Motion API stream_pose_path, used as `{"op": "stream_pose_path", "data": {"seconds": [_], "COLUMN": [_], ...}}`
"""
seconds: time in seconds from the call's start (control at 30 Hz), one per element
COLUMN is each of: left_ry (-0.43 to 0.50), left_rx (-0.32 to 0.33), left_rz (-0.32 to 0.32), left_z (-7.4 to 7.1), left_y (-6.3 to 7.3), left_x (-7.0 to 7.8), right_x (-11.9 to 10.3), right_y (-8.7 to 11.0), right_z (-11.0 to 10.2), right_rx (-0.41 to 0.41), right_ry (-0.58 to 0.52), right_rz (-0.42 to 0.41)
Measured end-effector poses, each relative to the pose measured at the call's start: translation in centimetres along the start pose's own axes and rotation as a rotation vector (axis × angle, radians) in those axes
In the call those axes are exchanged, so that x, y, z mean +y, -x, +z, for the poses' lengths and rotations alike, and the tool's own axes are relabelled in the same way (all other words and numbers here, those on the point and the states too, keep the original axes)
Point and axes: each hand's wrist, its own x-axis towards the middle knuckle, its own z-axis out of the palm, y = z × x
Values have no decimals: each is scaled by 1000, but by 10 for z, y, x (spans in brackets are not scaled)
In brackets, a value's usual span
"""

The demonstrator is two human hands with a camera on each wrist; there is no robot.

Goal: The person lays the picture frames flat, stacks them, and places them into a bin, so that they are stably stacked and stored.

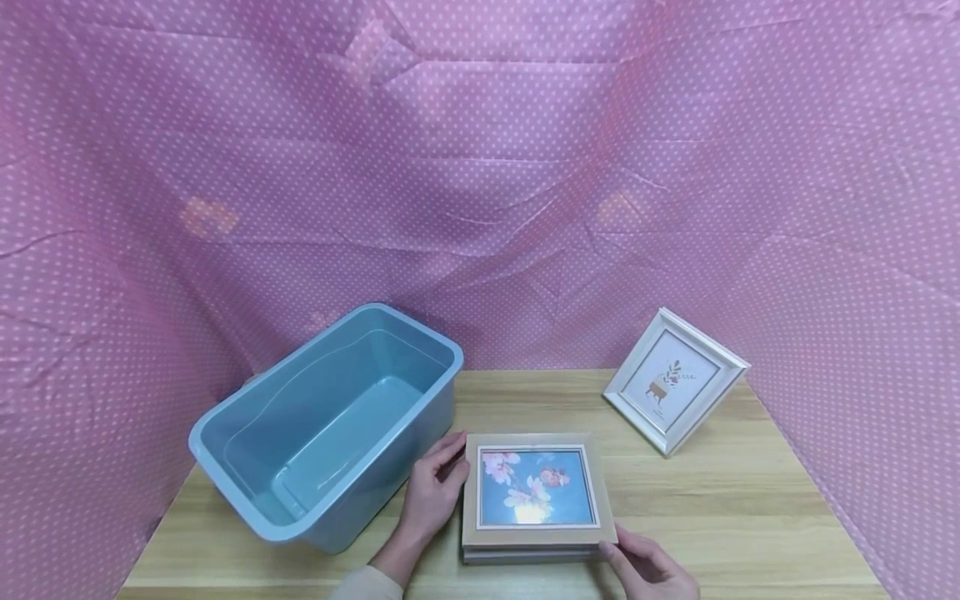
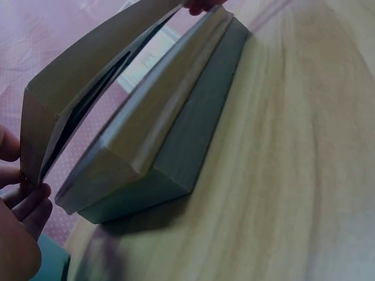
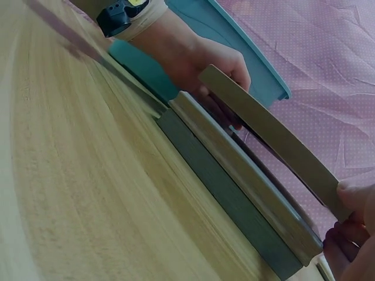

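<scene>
A tan picture frame (image 1: 536, 537) with pink blossoms on blue is raised level over a stack of two more frames. My left hand (image 1: 435, 490) grips its left edge, thumb and fingers pinching the side. At its near right corner, my right hand (image 1: 651, 568) pinches the frame between thumb and fingers. Both wrist views show a gap between this frame and the stack. The upper stacked frame (image 3: 252, 181) has a pale wood-toned edge; the lower frame (image 3: 220, 190) looks dark grey-green. Their faces are mostly hidden by the held one.
A blue plastic tub (image 1: 408, 467) stands at the left, its inside bare, close beside my left hand. A white picture frame (image 1: 731, 375) with a plant print stands tilted on the wooden table (image 1: 765, 500) at the back right. Pink dotted cloth (image 1: 525, 183) hangs behind and at both sides.
</scene>
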Motion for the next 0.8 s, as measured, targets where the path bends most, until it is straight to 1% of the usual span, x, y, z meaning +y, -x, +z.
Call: {"op": "stream_pose_path", "data": {"seconds": [0.1,0.3,0.37,0.5,0.67,0.8], "left_ry": [-13,-26,-30,-51,-75,-81], "left_rx": [4,6,7,6,2,8], "left_rz": [3,0,3,7,-2,-6], "left_z": [1,2,2,3,4,5], "left_y": [1,2,2,3,4,3], "left_x": [-2,-4,-5,-6,-7,-8], "right_x": [1,2,3,7,9,12], "right_y": [0,0,2,3,4,3], "right_z": [-1,-3,-4,-6,-5,-4], "right_rx": [-9,-39,-43,-56,-45,-30], "right_ry": [12,57,69,97,62,40], "right_rz": [7,85,94,71,50,12]}}
